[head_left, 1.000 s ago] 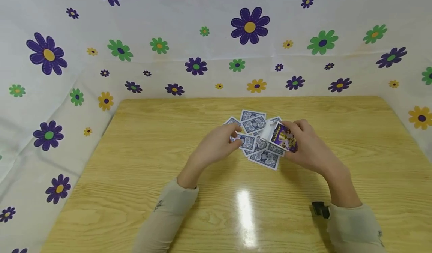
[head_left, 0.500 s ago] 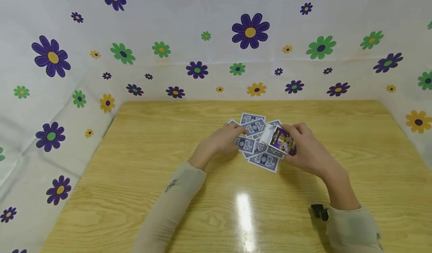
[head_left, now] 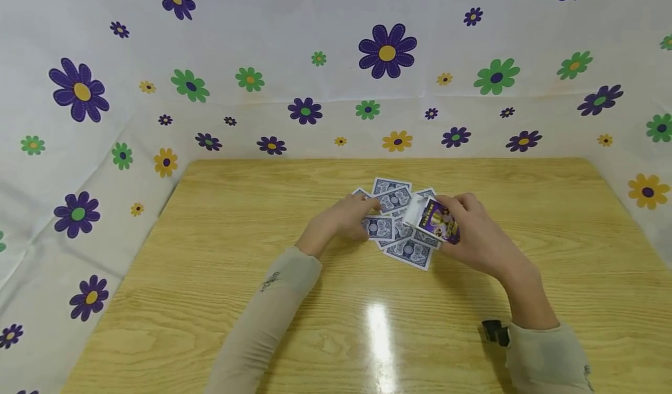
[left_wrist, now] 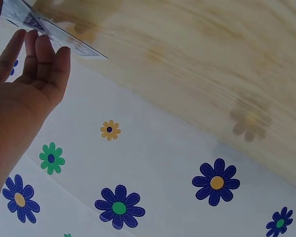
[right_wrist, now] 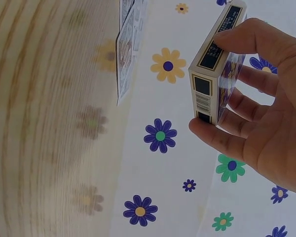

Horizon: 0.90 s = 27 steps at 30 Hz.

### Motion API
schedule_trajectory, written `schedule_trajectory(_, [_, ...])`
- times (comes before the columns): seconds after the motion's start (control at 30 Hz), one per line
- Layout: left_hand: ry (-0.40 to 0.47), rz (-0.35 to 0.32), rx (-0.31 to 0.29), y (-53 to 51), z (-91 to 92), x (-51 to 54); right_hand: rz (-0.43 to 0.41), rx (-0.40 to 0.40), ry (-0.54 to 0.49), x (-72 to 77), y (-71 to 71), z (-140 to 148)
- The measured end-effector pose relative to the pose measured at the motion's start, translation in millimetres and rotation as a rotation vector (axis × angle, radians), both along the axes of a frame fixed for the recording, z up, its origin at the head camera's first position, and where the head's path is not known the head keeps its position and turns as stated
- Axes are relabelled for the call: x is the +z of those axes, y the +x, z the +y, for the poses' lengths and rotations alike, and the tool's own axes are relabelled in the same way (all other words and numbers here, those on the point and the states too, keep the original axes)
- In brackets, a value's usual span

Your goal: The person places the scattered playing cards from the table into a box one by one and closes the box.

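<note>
My right hand (head_left: 480, 239) holds a purple card box (head_left: 440, 220), thumb on one narrow side and fingers on the other, as the right wrist view shows. The box tilts over the cards, its white lid flap (head_left: 416, 209) open to the left; its inside is hidden. Below and beside it several blue-backed playing cards (head_left: 408, 253) lie face down, overlapping. At the pile's left edge is my left hand (head_left: 343, 218), fingers loosely bent, with thumb and fingertips at one card (head_left: 379, 228). In the left wrist view its fingers are beside the card edges (left_wrist: 81, 47); no firm grip shows.
The wooden table (head_left: 220, 300) ends at a white flowered cloth (head_left: 252, 38) behind and at both sides. A small black object (head_left: 495, 331) shows next to the right sleeve. Light glares on the table in front of the cards.
My left hand has moved further over the pile's left edge, and the card by it has turned slightly and slid left. My right hand keeps holding the card box nearly still.
</note>
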<state>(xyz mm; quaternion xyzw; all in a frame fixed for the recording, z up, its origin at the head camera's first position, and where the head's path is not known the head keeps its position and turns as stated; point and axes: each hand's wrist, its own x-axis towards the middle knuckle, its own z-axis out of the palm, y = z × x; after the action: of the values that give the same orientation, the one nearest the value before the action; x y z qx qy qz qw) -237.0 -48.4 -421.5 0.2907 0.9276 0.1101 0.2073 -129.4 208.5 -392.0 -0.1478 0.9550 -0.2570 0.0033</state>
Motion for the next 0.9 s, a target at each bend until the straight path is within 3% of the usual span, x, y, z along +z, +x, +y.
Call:
schedule_trajectory(0.43, [0.006,0.083,0.01,9.1,-8.9,1.3,0.007,0.009,0.013,-0.6,0.4,-2.6])
schedule_trajectory(0.63, [0.12,0.015,0.036,15.9,-24.2,8.1,0.018,0.024,0.013,0.5,-0.6,-4.5])
schedule_trajectory(0.9, [0.352,-0.022,0.173,34.1,-51.7,22.7,0.01,0.043,0.029,-0.9,-0.4,-8.5])
